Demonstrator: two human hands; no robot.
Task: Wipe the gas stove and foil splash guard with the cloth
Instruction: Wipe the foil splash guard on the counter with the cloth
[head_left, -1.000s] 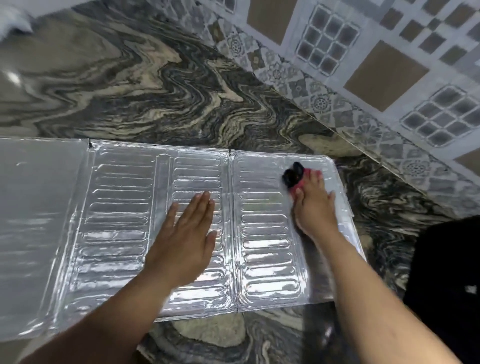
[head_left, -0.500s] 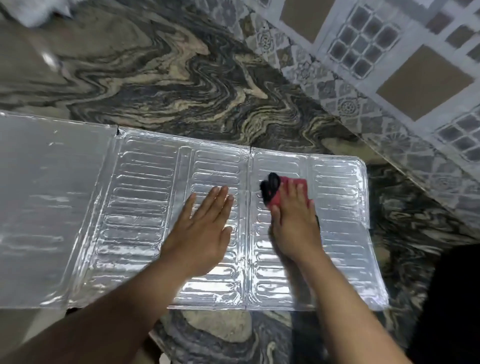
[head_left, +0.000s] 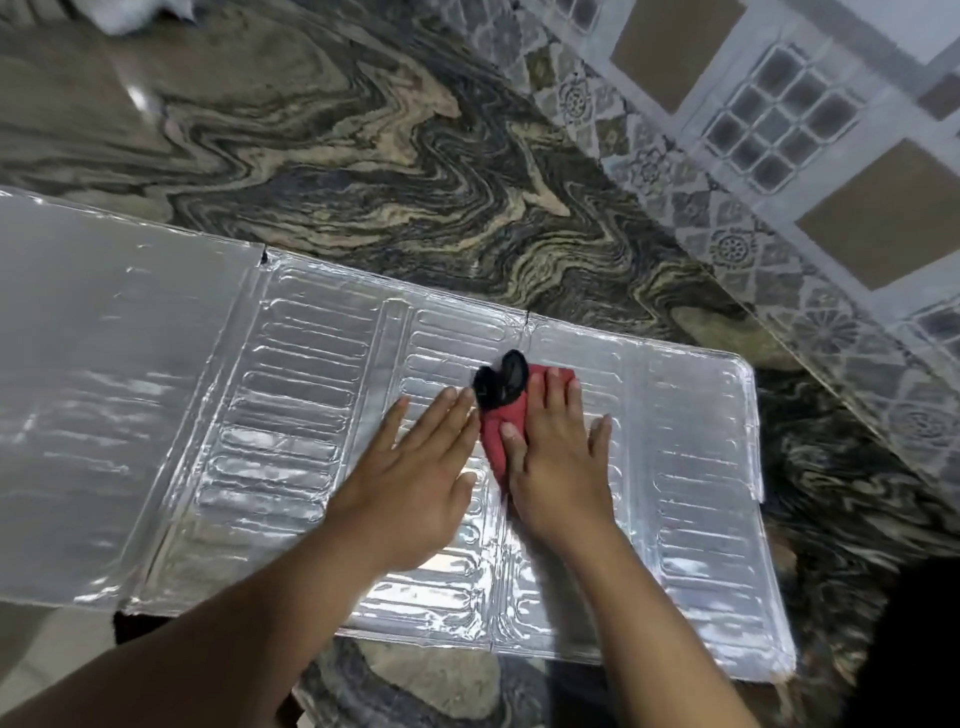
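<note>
The foil splash guard lies unfolded and flat on the marble counter, its ribbed silver panels running from left to right. My right hand presses a red and black cloth onto the guard near its middle fold, fingers spread over the cloth. Just to the left, my left hand rests flat, palm down, on the foil, with its fingertips almost touching the cloth. No gas stove is in view.
The swirled marble counter stretches behind the guard. A patterned tiled wall rises at the right. Something white sits at the top left edge. A dark shape fills the bottom right corner.
My right hand has slid the cloth leftward across the foil, from the right panel to the middle fold, next to my left hand. The left hand stays flat on the foil.
</note>
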